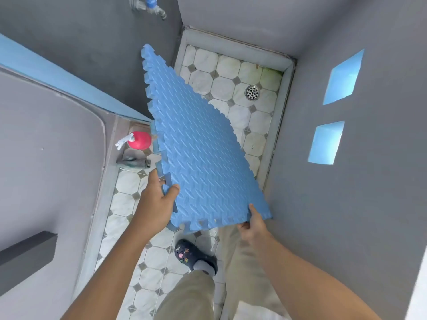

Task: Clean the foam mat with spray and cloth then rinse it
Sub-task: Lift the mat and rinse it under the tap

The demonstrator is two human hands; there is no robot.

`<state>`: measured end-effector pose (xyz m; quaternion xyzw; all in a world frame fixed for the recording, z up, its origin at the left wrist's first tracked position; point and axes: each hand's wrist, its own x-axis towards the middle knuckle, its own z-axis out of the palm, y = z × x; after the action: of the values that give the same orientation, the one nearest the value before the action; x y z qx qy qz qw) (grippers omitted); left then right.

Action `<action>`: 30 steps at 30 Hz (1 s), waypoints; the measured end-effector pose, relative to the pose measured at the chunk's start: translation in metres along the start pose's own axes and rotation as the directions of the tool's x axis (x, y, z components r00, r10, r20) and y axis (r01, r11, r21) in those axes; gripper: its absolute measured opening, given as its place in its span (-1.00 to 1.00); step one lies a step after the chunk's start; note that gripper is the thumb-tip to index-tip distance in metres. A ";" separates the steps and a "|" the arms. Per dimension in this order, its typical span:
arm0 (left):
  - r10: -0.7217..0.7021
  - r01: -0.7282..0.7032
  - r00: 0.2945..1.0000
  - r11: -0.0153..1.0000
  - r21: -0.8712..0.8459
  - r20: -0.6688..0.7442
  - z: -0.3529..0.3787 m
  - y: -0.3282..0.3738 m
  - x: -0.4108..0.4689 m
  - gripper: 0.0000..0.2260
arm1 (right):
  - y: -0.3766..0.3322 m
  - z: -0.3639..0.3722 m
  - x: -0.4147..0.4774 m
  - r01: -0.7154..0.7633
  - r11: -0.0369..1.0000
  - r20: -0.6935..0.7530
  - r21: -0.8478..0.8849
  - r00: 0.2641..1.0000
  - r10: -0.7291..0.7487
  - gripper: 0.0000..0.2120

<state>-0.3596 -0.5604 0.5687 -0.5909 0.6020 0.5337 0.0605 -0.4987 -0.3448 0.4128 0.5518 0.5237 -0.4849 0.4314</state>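
Note:
A blue foam mat (pixel 198 144) with jigsaw edges and a ribbed surface is held tilted in the air over the tiled floor. My left hand (pixel 157 202) grips its near left corner, thumb on top. My right hand (pixel 253 224) pinches the near right edge from below. A red spray bottle (pixel 139 140) with a white trigger stands on the floor left of the mat. A dark cloth (pixel 132 160) lies just in front of the bottle.
A tap (pixel 150 8) juts from the dark grey wall above the mat's far end. A round floor drain (pixel 252 92) sits in the tiled wash bay (pixel 231 75) with a raised kerb. Grey walls close both sides. My shoe (pixel 194 255) stands below the mat.

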 end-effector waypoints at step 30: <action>-0.333 0.146 0.932 0.708 -0.692 -0.145 -0.039 -0.362 -0.373 -0.73 | 0.190 -0.201 -0.127 0.440 0.187 0.337 -0.878 0.847 -0.412 -0.60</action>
<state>0.0529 -0.2501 0.6413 -0.7106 0.2894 0.6195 -0.1657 -0.2897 -0.1819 0.5641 0.0263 0.8294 -0.1985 0.5215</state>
